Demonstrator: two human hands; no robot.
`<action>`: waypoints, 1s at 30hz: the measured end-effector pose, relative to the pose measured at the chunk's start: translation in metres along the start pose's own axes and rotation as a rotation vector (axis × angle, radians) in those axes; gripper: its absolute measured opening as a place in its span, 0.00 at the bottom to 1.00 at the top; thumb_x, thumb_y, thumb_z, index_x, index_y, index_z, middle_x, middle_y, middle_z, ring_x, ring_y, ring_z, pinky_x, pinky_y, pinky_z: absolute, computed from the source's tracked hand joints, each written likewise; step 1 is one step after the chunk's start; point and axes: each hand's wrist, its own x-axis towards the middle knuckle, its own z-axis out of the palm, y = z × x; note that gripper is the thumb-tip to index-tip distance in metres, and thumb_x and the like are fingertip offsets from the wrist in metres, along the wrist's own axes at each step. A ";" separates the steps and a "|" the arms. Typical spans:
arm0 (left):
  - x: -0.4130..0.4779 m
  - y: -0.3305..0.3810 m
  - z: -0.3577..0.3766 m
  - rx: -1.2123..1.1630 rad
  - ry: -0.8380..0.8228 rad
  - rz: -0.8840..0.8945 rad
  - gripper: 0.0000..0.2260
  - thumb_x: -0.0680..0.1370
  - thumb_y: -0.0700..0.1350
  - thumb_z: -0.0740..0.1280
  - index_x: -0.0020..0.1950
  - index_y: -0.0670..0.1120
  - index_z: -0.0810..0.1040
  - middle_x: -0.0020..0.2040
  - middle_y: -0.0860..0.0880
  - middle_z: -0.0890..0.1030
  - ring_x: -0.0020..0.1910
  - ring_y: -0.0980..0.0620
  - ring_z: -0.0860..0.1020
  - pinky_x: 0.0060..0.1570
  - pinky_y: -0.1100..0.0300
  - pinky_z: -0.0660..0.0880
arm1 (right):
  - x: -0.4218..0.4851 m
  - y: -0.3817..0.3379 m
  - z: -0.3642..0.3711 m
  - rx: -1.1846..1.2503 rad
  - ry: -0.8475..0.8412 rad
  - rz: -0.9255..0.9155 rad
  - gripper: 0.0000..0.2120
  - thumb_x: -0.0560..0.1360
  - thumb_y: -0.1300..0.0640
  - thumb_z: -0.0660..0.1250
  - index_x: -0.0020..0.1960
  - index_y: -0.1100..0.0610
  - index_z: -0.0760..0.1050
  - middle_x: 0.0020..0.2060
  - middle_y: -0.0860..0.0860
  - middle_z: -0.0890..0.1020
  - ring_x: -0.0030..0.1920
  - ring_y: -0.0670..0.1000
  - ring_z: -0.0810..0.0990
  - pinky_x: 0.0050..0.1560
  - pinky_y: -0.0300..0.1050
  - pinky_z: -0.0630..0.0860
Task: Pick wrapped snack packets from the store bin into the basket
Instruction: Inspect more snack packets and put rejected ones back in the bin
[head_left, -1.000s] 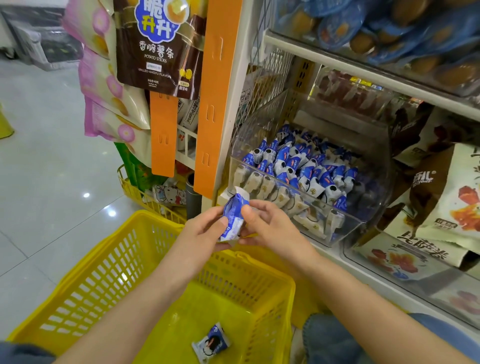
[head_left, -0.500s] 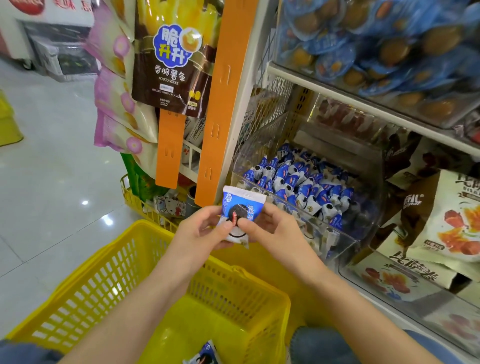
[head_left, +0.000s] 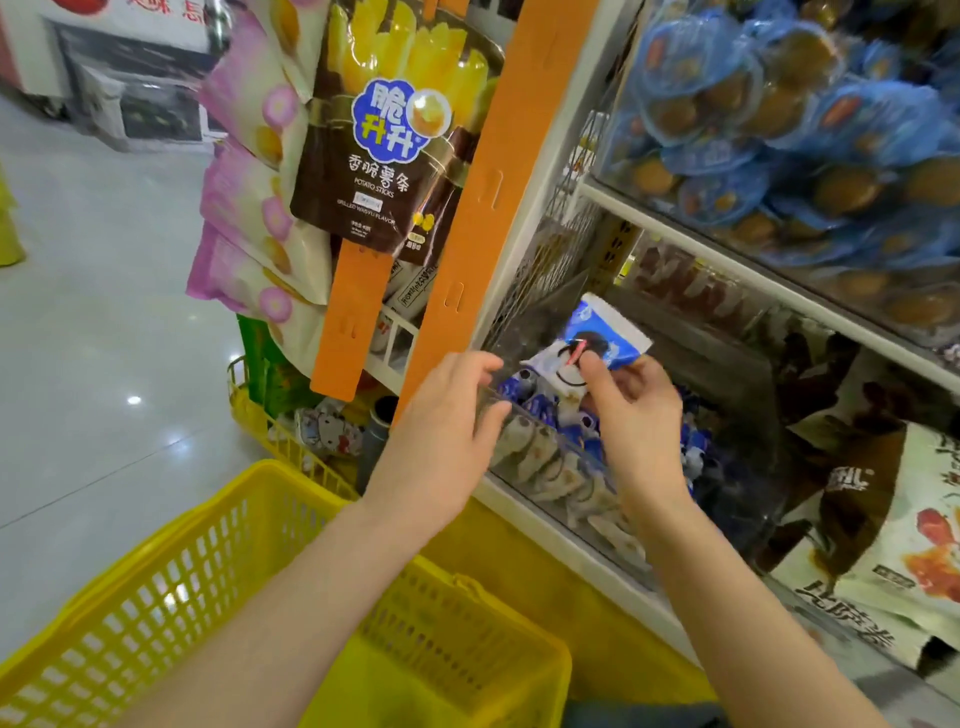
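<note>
Snack packet (head_left: 605, 338), glossy, flat and rectangular, pinched by right hand (head_left: 644, 421).

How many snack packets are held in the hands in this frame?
1: a blue-and-white packet pinched by the right hand above the clear bin. The left hand beside it holds none.

The clear bin (head_left: 561, 478) opens between its low front wall and the white shelf (head_left: 727, 257) above; the orange strip (head_left: 467, 234) bounds its left; the left hand (head_left: 441, 441) and the right hand (head_left: 639, 415), pinching a snack packet (head_left: 605, 338), crowd that gap; below, the yellow basket (head_left: 156, 597) stands open-topped under both forearms.
</note>
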 end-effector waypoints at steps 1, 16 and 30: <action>0.006 0.001 0.004 0.057 -0.033 0.051 0.15 0.79 0.48 0.62 0.65 0.51 0.68 0.58 0.56 0.72 0.55 0.61 0.69 0.53 0.71 0.65 | 0.019 0.001 -0.003 -0.043 0.071 0.005 0.14 0.73 0.51 0.68 0.51 0.61 0.73 0.44 0.52 0.81 0.43 0.47 0.79 0.42 0.35 0.75; 0.029 -0.021 0.036 0.460 -0.203 0.422 0.19 0.80 0.53 0.49 0.46 0.48 0.78 0.42 0.52 0.80 0.43 0.51 0.77 0.53 0.56 0.72 | 0.157 0.049 0.008 -0.471 -0.211 0.232 0.10 0.74 0.53 0.67 0.45 0.58 0.70 0.35 0.50 0.77 0.34 0.47 0.78 0.31 0.33 0.78; 0.030 -0.025 0.042 0.490 -0.094 0.480 0.19 0.80 0.52 0.49 0.45 0.50 0.78 0.40 0.54 0.79 0.42 0.53 0.77 0.52 0.56 0.74 | 0.164 0.047 0.016 -0.733 -0.320 0.271 0.16 0.72 0.50 0.70 0.50 0.62 0.75 0.37 0.54 0.81 0.34 0.49 0.81 0.31 0.36 0.78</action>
